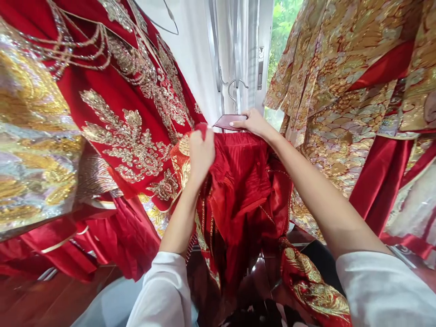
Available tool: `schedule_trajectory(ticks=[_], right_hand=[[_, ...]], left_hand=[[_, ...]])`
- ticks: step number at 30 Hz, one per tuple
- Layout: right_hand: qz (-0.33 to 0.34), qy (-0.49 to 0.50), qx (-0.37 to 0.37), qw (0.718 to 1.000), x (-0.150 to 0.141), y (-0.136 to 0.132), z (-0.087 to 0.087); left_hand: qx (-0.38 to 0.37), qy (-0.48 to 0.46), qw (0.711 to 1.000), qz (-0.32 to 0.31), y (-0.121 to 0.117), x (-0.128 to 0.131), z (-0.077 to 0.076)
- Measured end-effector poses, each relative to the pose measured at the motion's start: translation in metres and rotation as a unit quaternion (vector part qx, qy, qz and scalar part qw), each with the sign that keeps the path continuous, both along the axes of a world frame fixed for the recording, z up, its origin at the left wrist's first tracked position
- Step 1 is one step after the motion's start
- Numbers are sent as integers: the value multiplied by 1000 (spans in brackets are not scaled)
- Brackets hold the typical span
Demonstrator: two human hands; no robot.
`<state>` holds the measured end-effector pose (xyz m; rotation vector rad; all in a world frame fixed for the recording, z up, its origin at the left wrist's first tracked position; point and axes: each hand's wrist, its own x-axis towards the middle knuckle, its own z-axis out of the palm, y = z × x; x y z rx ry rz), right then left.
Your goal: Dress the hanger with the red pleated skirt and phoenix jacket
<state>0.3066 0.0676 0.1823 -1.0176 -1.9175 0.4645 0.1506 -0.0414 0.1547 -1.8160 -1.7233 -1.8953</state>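
Observation:
A red garment with gold embroidery and beaded trim (238,181) hangs in front of me, its gathered red fabric facing up. Above its top edge shows a pinkish hanger (226,121) with a metal hook. My right hand (252,123) is closed around the hanger near the base of the hook, thumb laid along its front. My left hand (202,152) is closed on the garment's red upper edge, bunching the cloth by the hanger's left end. A gold-patterned red part of the garment (313,281) drapes toward the floor at lower right.
On the left hangs a red garment with silver-gold beadwork (129,141), beside a gold brocade one (34,136). Gold patterned robes (327,100) hang close on the right. Behind are a white curtain (194,59) and a door frame with a latch (260,68). The floor (269,268) is dark and shiny.

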Motion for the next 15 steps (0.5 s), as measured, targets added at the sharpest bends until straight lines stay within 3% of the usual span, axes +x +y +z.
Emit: schedule_trajectory(ticks=[4,6,8,9,11,13,15], right_hand=[[-2,-14,26,1000,2,3,0],[1,-27,35,999,3,1,1],[3,-34,33,999,3,-1,2],[1,-34,32,999,3,-3,2],[-10,-35,29,999,2,-5,3],[-26,-38,24,999,-1,-8,3],[-32,-42,17,998,-3,-9,3]], left_hand=[[-124,160,979,-4,6,-11,-48],[-164,186,968,-34,3,-26,-68],[-177,183,965,-61,-4,-42,-79],[-166,175,969,-59,-8,-50,-80],[-98,166,981,2,-14,-63,-74],[-1,192,977,96,-13,-74,-59],[39,260,957,126,-1,-82,-39]])
